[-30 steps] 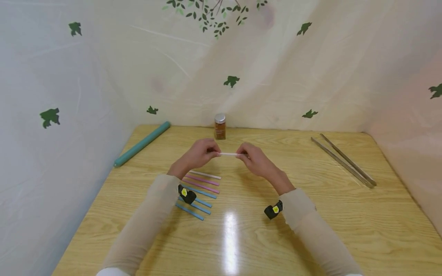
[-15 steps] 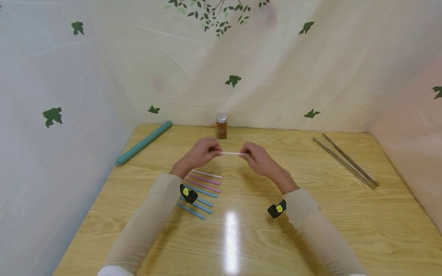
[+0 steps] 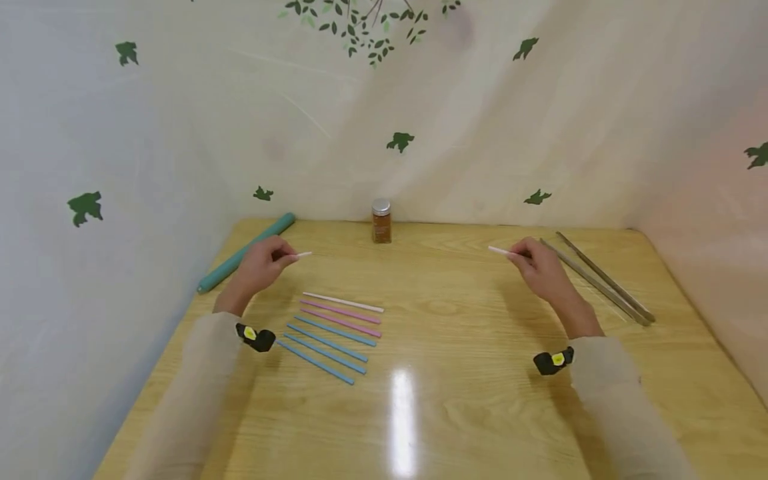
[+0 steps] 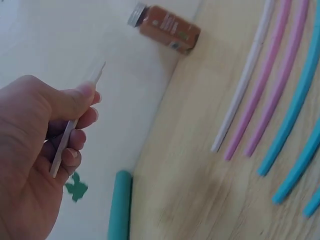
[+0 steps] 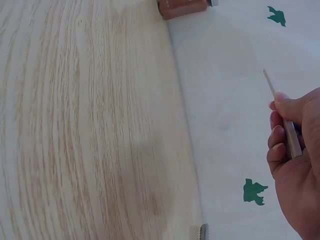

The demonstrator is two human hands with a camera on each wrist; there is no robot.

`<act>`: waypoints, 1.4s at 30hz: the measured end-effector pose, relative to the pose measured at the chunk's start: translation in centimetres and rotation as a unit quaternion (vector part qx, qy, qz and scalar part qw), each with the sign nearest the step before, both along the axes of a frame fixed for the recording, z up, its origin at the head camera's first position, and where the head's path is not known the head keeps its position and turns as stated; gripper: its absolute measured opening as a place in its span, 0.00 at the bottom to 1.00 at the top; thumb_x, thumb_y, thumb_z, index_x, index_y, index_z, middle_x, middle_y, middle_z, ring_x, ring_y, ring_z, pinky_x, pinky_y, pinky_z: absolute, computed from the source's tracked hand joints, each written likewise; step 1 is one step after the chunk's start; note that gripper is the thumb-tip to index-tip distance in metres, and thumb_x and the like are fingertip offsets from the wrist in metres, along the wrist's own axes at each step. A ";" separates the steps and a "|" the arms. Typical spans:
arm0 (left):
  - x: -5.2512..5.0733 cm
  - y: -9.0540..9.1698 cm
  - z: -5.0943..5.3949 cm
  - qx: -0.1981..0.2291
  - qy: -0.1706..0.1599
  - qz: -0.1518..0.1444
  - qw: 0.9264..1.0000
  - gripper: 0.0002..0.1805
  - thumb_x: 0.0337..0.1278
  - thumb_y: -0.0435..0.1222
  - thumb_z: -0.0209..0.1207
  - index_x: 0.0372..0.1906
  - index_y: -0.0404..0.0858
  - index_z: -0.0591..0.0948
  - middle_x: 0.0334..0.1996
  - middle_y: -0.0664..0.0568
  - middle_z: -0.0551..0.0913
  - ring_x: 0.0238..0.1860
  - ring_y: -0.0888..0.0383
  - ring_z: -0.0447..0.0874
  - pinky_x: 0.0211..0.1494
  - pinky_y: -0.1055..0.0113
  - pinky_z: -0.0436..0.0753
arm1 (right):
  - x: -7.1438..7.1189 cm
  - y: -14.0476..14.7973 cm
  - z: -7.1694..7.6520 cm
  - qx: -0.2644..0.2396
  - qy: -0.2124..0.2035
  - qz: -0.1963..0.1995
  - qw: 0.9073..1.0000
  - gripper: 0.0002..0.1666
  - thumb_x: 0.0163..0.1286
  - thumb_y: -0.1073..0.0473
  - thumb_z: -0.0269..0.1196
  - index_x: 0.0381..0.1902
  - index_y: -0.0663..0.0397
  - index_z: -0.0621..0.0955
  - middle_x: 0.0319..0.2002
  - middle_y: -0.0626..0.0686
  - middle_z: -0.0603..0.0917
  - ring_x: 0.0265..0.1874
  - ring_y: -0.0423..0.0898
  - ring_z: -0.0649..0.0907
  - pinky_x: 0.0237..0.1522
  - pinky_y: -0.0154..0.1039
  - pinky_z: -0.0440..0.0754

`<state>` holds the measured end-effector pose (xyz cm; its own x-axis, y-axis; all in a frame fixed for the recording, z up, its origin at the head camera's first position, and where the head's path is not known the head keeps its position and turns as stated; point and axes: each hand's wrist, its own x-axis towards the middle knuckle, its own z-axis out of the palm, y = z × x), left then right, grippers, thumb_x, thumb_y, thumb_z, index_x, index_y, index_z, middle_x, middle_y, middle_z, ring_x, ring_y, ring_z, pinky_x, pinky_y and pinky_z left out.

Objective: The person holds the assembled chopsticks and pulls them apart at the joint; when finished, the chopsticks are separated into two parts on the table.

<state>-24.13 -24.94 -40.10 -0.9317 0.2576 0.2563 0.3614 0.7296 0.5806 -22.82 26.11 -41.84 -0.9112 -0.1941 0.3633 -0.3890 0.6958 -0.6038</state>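
My left hand (image 3: 261,268) pinches a thin white stick piece (image 4: 62,150) between thumb and fingers, above the table's left side. The tip of this piece looks thin and pointed in the left wrist view. Far to the right, my right hand (image 3: 543,272) grips another thin white piece (image 5: 292,139), which also narrows at its outer end. The two pieces are well apart. Between my forearms several slender sticks lie side by side: a white stick (image 3: 345,303), two pink sticks (image 3: 342,312) and several blue sticks (image 3: 327,343).
A small jar (image 3: 381,225) of reddish-brown contents with a silver lid stands at the back. The teal cylinder (image 3: 225,270) lies at the back left, partly behind my left hand. Long metal tongs (image 3: 606,283) lie at the right. Pale fabric walls (image 3: 456,167) surround the table.
Earlier both hands held the ends of one white stick, with a short white span between them. Now they have moved far apart, left and right, each with a separate piece.
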 end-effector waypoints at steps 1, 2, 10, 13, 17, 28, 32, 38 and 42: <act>0.0 0.0 0.0 -0.003 -0.003 -0.012 1.000 0.06 0.62 0.33 0.59 0.34 0.33 0.82 0.28 0.44 0.78 0.26 0.55 0.71 0.31 0.63 0.71 | 0.0 0.3 0.1 -0.001 -0.006 0.004 1.000 0.09 0.73 0.62 0.54 0.40 0.65 0.76 0.28 0.58 0.76 0.22 0.41 0.67 0.24 0.35 0.66; -0.1 0.5 0.0 -0.005 0.000 -0.022 1.000 0.06 0.62 0.33 0.60 0.34 0.32 0.82 0.29 0.44 0.79 0.27 0.55 0.72 0.32 0.62 0.72 | -0.1 0.5 0.1 -0.002 -0.010 0.006 1.000 0.10 0.74 0.61 0.53 0.41 0.65 0.76 0.29 0.58 0.77 0.23 0.41 0.68 0.25 0.35 0.67; -1.5 7.4 -0.2 -0.014 -0.007 -0.080 0.997 0.05 0.62 0.30 0.58 0.37 0.32 0.82 0.32 0.44 0.80 0.33 0.52 0.76 0.40 0.60 0.77 | -0.4 1.4 -0.6 0.007 -0.031 -0.014 0.999 0.13 0.74 0.58 0.53 0.45 0.65 0.78 0.36 0.60 0.80 0.33 0.43 0.73 0.35 0.34 0.71; -2.5 10.5 -0.1 -0.022 -0.023 -0.100 0.994 0.08 0.63 0.28 0.54 0.42 0.30 0.81 0.36 0.42 0.80 0.38 0.49 0.78 0.46 0.57 0.78 | -0.7 2.4 -0.9 0.021 -0.063 -0.031 0.997 0.16 0.74 0.55 0.53 0.47 0.63 0.79 0.39 0.60 0.81 0.35 0.47 0.74 0.37 0.39 0.72; -4.1 14.8 -0.4 -0.037 -0.037 -0.120 0.991 0.10 0.65 0.29 0.53 0.46 0.30 0.81 0.41 0.42 0.82 0.43 0.49 0.79 0.49 0.57 0.78 | -1.1 3.6 -1.3 0.030 -0.093 -0.050 0.994 0.18 0.74 0.52 0.54 0.48 0.61 0.80 0.41 0.60 0.81 0.36 0.51 0.75 0.36 0.42 0.72; -6.4 21.3 -3.6 -0.014 -0.094 -0.144 0.985 0.08 0.65 0.30 0.55 0.44 0.32 0.81 0.42 0.44 0.82 0.44 0.52 0.78 0.50 0.62 0.77 | -3.4 2.8 -3.9 -0.003 -0.091 -0.039 0.995 0.14 0.70 0.56 0.60 0.43 0.62 0.83 0.40 0.62 0.84 0.34 0.45 0.77 0.36 0.33 0.73; -7.0 22.9 -4.3 -0.014 -0.102 -0.146 0.984 0.08 0.66 0.30 0.55 0.43 0.32 0.82 0.41 0.45 0.81 0.43 0.54 0.76 0.51 0.63 0.76 | -4.1 2.3 -4.3 -0.015 -0.123 -0.035 0.992 0.16 0.71 0.53 0.58 0.45 0.60 0.83 0.43 0.61 0.84 0.39 0.50 0.78 0.43 0.42 0.74; -7.5 25.1 -5.3 0.017 -0.099 -0.135 0.986 0.07 0.64 0.30 0.56 0.41 0.35 0.83 0.38 0.48 0.80 0.40 0.56 0.74 0.48 0.65 0.74 | -5.1 1.8 -4.7 -0.046 -0.152 -0.036 0.987 0.16 0.71 0.52 0.58 0.46 0.57 0.83 0.45 0.59 0.83 0.42 0.50 0.77 0.46 0.43 0.72; -7.5 25.9 -6.5 0.021 -0.107 -0.120 0.987 0.07 0.65 0.31 0.55 0.41 0.37 0.84 0.37 0.50 0.78 0.39 0.58 0.72 0.46 0.67 0.72 | -5.6 1.8 -5.2 -0.076 -0.176 -0.037 0.981 0.15 0.69 0.52 0.61 0.45 0.55 0.84 0.46 0.58 0.83 0.41 0.49 0.76 0.45 0.40 0.72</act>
<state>-31.59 1.01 -46.58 -0.8793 0.4702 0.0758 0.3866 0.6118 0.6901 -28.39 27.88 -47.05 -0.9949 -0.0908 0.0437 -0.0901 0.6062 -0.7902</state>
